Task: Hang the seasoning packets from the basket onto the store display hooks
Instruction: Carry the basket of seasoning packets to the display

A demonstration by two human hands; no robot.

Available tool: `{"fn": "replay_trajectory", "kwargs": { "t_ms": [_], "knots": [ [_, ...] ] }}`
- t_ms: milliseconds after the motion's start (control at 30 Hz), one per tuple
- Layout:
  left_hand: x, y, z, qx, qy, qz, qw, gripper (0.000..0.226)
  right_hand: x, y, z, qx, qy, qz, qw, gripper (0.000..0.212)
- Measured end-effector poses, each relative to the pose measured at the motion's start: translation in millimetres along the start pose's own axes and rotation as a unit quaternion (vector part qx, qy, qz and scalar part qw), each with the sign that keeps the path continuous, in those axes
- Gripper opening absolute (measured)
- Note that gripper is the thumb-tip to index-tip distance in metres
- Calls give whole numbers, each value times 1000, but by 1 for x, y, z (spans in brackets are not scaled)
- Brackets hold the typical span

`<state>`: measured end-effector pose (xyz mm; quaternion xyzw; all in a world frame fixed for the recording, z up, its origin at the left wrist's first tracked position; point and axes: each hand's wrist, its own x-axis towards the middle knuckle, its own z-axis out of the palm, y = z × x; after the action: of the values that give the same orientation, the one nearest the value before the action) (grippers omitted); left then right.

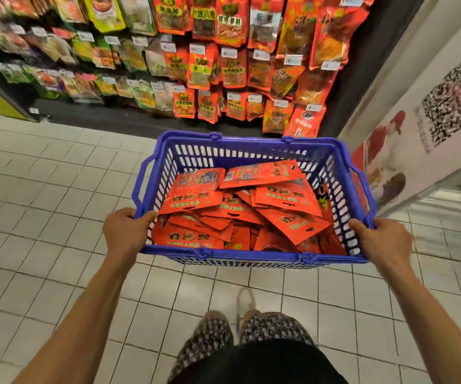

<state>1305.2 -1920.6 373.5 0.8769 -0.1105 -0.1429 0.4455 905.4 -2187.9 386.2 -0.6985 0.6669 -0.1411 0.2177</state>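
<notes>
I carry a blue plastic basket (251,254) in front of me above the tiled floor. My left hand (125,231) grips its near left rim and my right hand (383,241) grips its near right rim. Inside lie several red-orange seasoning packets (240,206), piled loosely with hang holes showing. Ahead stands the store display (223,65), where rows of red and orange packets hang from hooks with white price tags.
Green and yellow packets (85,51) hang on the left part of the display. A white pillar with a poster (423,128) stands at the right. Pale floor tiles (43,217) spread to the left. My legs and a shoe (244,303) are below the basket.
</notes>
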Motion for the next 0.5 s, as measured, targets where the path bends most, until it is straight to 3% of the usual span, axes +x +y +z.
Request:
{"fn": "replay_trajectory", "kwargs": {
  "t_ms": [233,500],
  "knots": [
    [141,59,62,31,-12,-24,999,31,127,-82,47,16,-21,26,999,52],
    [335,61,184,37,-74,-63,995,28,257,-151,162,-29,-30,86,995,52]
  ]
}}
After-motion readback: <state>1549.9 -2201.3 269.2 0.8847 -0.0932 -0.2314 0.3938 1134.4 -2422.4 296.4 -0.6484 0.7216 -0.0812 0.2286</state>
